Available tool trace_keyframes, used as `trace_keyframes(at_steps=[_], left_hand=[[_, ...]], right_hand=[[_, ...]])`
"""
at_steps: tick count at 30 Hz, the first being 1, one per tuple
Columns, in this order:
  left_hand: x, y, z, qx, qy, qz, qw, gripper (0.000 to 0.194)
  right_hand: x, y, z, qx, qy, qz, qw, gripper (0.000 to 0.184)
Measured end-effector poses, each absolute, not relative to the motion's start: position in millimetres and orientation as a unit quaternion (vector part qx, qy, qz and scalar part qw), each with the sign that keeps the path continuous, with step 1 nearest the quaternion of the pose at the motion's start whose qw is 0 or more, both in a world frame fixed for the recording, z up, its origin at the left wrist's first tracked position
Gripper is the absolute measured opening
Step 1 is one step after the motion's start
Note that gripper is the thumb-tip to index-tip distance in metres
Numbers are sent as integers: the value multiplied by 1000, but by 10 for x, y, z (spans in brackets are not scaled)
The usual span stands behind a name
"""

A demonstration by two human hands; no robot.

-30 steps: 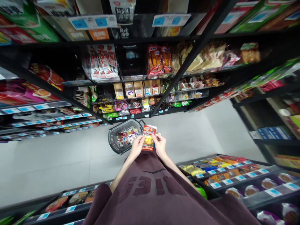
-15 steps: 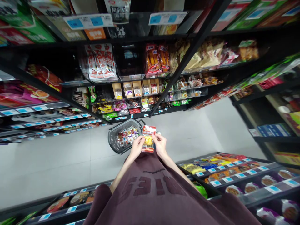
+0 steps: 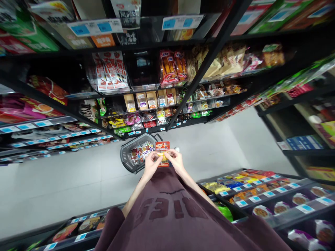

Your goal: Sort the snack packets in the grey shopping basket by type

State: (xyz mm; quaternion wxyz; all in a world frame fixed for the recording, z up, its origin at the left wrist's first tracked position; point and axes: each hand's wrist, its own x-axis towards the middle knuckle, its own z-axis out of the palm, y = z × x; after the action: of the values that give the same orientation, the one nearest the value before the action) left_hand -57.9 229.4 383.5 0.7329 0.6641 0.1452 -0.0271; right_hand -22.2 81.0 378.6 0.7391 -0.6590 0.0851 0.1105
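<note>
A red and yellow snack packet (image 3: pixel 162 152) sits between the left hand (image 3: pixel 151 164) and right hand (image 3: pixel 176 161). Beyond and left of them, a dark mesh shopping basket (image 3: pixel 128 157) rests on the floor, with stocked shelves (image 3: pixel 146 104) behind it.

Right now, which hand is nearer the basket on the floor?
Left. The left hand grips the snack packet right beside the basket rim; the right hand grips the packet's far side, farther off.
</note>
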Motion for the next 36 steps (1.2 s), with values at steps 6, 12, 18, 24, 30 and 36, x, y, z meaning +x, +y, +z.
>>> trace_keyframes(at_steps=[6,12,18,24,30,36], left_hand=[[-590,2319,3819,649,185,2,738,29],[-585,2327,3780,658,184,13,730,27],[-564,2298,3766,642,169,-11,748,31],[-531,2300,3791,621,176,-15,763,32],[-509,2360,3775,628,186,-1,756,32],[-548,2380,3709,614,185,6,768,30]], right_hand=[[-246,817,3741,-667,14,154,729,32],[-257,832,3728,-669,32,156,726,35],[-252,875,3837,-663,60,129,735,36],[-242,890,3811,-652,95,105,745,36],[-231,899,3720,-626,146,111,758,38],[-250,915,3729,-613,161,120,764,40]])
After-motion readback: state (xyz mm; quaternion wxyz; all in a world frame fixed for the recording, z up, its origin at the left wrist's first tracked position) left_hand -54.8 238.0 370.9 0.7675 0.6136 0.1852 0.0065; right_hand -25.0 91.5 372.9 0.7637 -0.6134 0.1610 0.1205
